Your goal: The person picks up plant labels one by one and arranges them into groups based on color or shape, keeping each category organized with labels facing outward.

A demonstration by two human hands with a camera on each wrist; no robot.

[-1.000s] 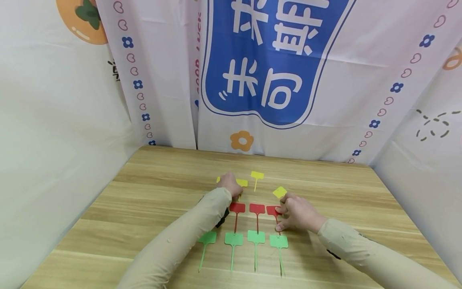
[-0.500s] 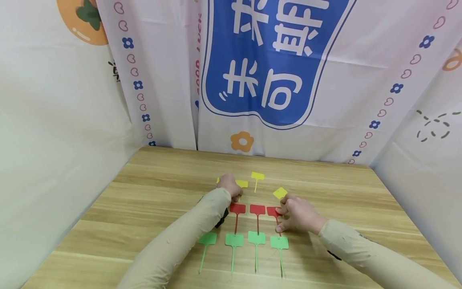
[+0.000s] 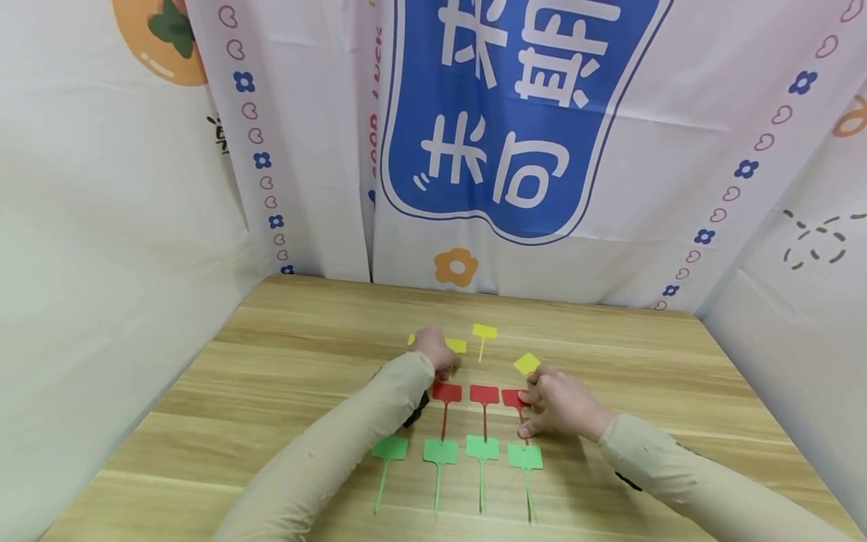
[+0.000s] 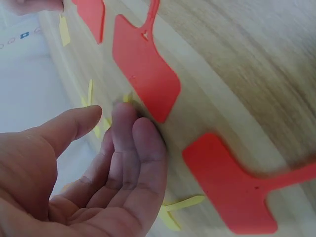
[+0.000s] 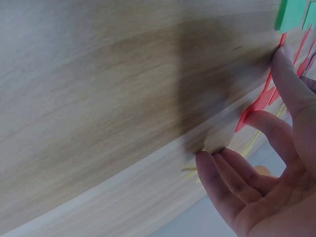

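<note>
T-shaped plastic plant labels lie in rows on the table. My left hand [image 3: 433, 352] is over the far yellow row, its fingers loosely bent and the thumb apart in the left wrist view. Its fingertips meet the tabletop by a thin yellow stem [image 4: 127, 98]. A yellow label [image 3: 457, 346] shows just right of it, and another's corner [image 3: 411, 340] on its left. My right hand [image 3: 558, 400] touches the rightmost red label [image 3: 512, 398]: one finger on its plate, the thumb on its stem. Its other fingers reach beside a tilted yellow label [image 3: 527, 364], whose stem is hidden.
A further yellow label [image 3: 484, 331] lies farthest back. Two red labels [image 3: 484, 394] [image 3: 447, 392] lie between the hands. Nearer, a row of green labels [image 3: 482, 447] has its left end by my left sleeve. Printed cloth [image 3: 325, 150] hangs behind and beside the wooden table [image 3: 609, 331].
</note>
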